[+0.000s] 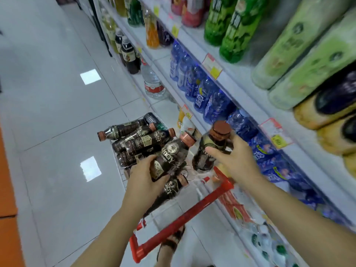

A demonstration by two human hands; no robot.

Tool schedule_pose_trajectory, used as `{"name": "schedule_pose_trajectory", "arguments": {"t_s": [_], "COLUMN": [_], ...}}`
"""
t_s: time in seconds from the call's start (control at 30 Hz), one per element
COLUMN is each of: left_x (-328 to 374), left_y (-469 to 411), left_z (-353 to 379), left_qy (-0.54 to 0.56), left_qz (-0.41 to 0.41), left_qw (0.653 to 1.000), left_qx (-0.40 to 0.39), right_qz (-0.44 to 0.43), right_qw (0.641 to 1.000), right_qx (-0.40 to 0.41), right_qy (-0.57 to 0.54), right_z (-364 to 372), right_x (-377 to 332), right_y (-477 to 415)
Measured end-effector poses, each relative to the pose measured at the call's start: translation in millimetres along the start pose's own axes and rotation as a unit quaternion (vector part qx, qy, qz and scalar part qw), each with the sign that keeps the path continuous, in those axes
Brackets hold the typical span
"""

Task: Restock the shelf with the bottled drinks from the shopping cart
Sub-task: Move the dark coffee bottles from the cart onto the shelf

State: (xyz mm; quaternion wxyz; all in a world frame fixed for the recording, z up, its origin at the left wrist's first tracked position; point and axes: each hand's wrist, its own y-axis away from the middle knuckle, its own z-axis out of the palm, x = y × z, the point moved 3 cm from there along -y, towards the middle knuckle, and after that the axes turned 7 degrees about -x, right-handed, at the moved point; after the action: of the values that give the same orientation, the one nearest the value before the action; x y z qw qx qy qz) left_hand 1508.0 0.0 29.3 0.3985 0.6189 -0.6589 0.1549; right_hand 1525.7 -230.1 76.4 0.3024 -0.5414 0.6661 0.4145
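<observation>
A shopping cart [174, 225] with a red handle stands below me, holding several dark brown bottled drinks [133, 140] with copper caps lying in a heap. My left hand [143, 177] grips one dark bottle [171, 153] by its lower body, tilted over the heap. My right hand [234, 158] holds another dark bottle [211, 145] upright around its neck, lifted beside the cart near the shelf edge. The white shelf [227, 78] runs along the right, stocked with blue bottles [204, 93].
Green bottles [227, 22] and pale green packs [300, 45] fill the upper shelf. A large clear water bottle [153, 83] and dark bottles [129, 53] stand on the lowest level. Yellow price tags [212, 66] hang on shelf edges. White tiled floor [57, 112] lies left; my sandalled foot [171, 241] shows under the handle.
</observation>
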Motion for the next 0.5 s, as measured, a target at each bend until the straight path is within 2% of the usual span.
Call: {"name": "schedule_pose_trajectory", "arguments": {"t_s": [0.2,0.33,0.5], "left_x": [139,226,326], "left_y": [40,71,116], "left_z": [-42,-59,-70], "left_qy": [0.121,0.168,0.182], "left_qz": [0.151,0.26,0.416], "left_qw": [0.975,0.945,0.886], "left_qx": [0.107,0.104,0.098], "right_qz": [-0.113,-0.181,-0.277], "right_qw": [0.989,0.966,0.92], "right_qx": [0.089,0.171,0.265], "right_qy": [-0.038,-0.069,-0.076], "right_z": [-100,-160,-220], "right_x": [-110,-166,-208], "right_y": [86,162,252]}}
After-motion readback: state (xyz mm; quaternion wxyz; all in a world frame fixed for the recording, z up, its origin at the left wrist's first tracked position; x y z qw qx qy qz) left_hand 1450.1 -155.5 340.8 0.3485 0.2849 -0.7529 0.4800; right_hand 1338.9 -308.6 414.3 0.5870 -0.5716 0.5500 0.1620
